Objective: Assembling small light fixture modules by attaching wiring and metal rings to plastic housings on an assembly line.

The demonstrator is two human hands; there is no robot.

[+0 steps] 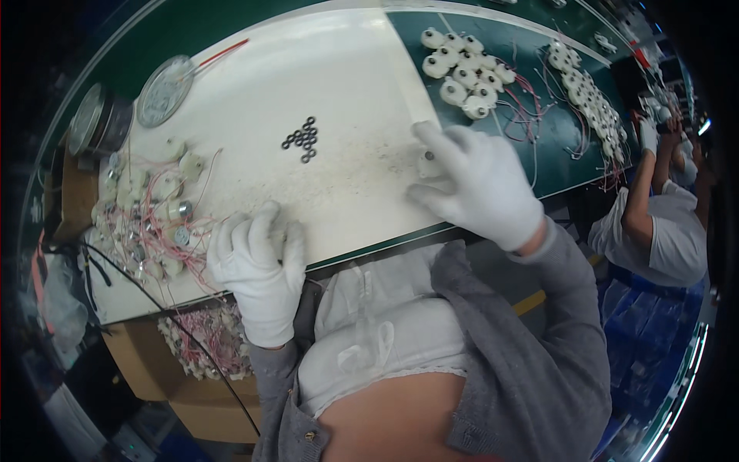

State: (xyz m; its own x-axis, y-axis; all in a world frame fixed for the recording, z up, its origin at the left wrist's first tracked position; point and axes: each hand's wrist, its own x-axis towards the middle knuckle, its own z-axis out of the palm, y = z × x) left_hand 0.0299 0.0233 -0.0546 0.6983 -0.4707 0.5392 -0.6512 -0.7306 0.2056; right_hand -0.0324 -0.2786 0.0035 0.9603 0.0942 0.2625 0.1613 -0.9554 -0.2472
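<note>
Right side of the white tabletop [362, 69]: one round white part [428, 157], which lay between the wide-parted fingers of the right hand [489, 183], well apart from the left hand [258, 269], grip indiscernible

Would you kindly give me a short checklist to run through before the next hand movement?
1. Left hand and right hand gloved: ok.
2. White part firmly gripped by the right hand: cannot tell; it shows between thumb and fingers.
3. Left hand empty: cannot tell; its fingers are curled.
4. Black rings clear of both hands: ok.
5. Pink wires beside the left hand untangled: not ok.
6. Red stick clear of both hands: ok.
</note>
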